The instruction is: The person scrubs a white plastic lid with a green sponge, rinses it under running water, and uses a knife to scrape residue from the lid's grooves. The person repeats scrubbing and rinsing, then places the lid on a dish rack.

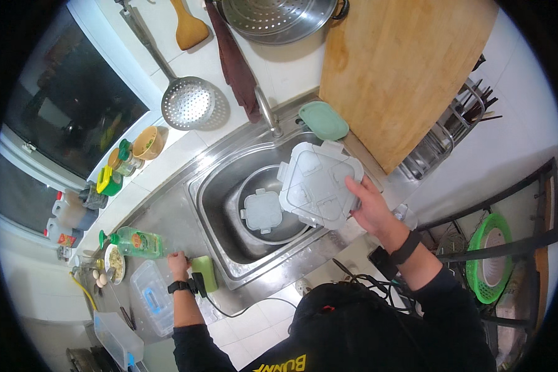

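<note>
My right hand (372, 204) grips the right edge of a large pale plastic snap-lock lid (318, 183), with a thumb on top. The lid is held over the right part of the stainless steel sink (221, 209). Below it, a round metal basin (279, 237) sits in the sink, with a smaller pale snap-lock lid (262, 210) in it. My left hand (179, 264) is low over the steel counter, fingers curled, between a green pump bottle of dish soap (142, 244) and a green sponge (204, 273). Whether those fingers hold anything is hidden.
A faucet (269, 114) rises behind the sink, near a green plastic lid (324, 121). A wooden cutting board (400, 69) leans at the right. Clear plastic containers (153, 297), a plate of food (116, 262) and eggs (100, 278) occupy the left counter.
</note>
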